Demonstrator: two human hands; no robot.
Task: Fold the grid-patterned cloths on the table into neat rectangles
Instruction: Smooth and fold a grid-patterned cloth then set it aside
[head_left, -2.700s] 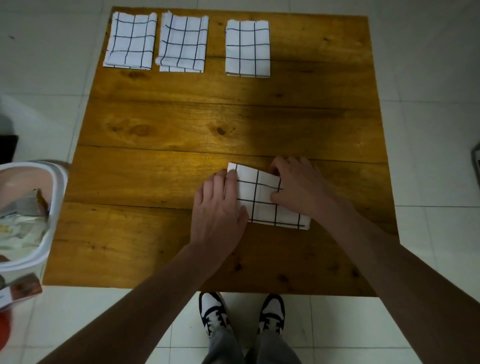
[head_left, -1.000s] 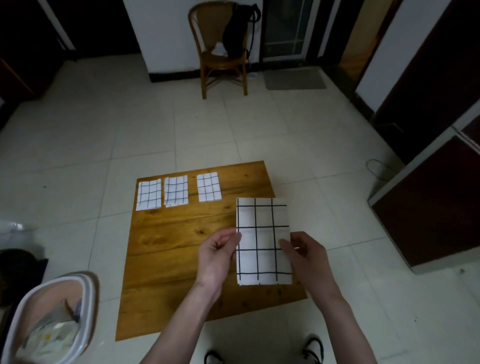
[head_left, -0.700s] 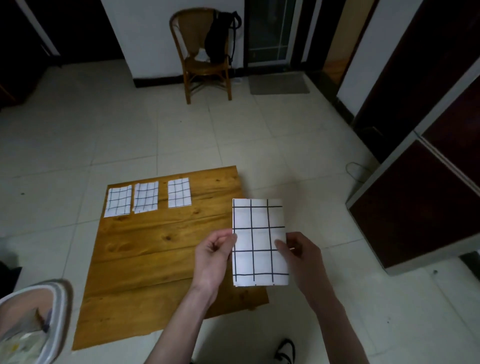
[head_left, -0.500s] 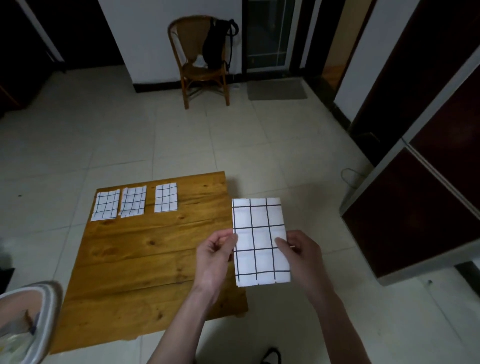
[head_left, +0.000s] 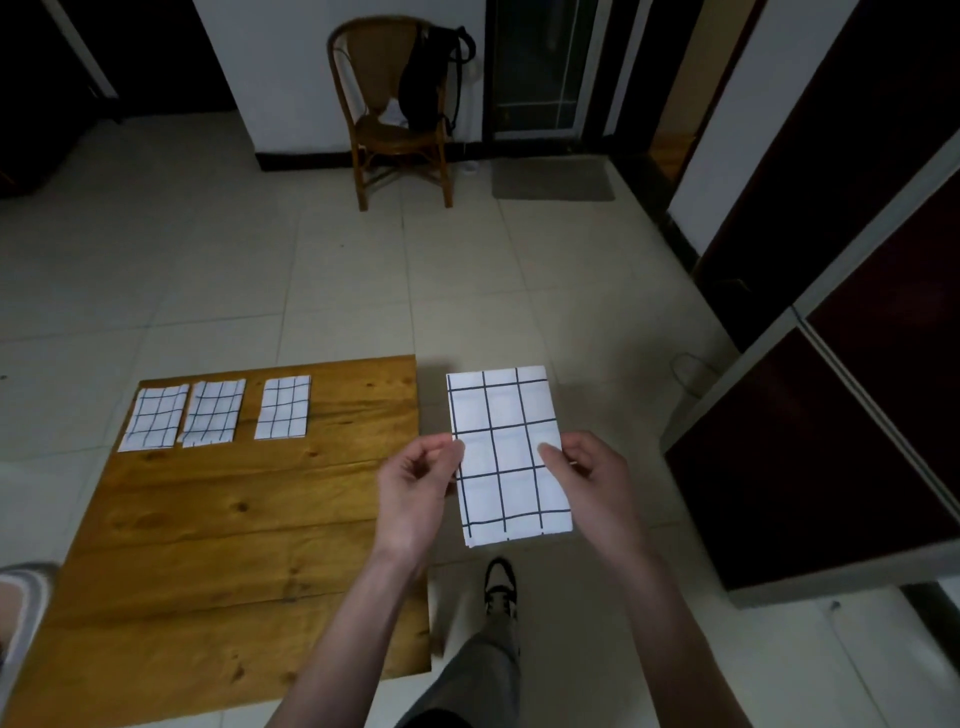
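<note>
Item: folded grid cloth (head_left: 506, 457), a white rectangle with black lines, held upright in the air to the right of the wooden surface (head_left: 249, 530) and over the tiled floor, not resting on anything; left hand (head_left: 415, 488) pinches its left edge about mid-height between thumb and curled fingers (head_left: 439, 454), right hand (head_left: 592, 483) pinches the right edge at a matching height, thumb laid on the front face; edges look straight and the layers aligned, though a slight offset shows at the bottom edge. Companion items: three folded cloths in a row along the far edge of the surface, namely left cloth (head_left: 153, 415), middle cloth (head_left: 214, 413) just beside it, and right cloth (head_left: 283, 408) a little apart. Step in hand, as judged: carrying the finished fold to its place in the row. Handling notes: keep both pinches level so the layers do not slide or fan open; bring the cloth over the bare wood right of the third cloth, long side running the same way as its neighbours; lower it flat, bottom edge first, then release both hands together; press lightly to settle the creases and square any stray layer. Also present: wicker chair (head_left: 395, 109) with a dark bag, far across the floor
</note>
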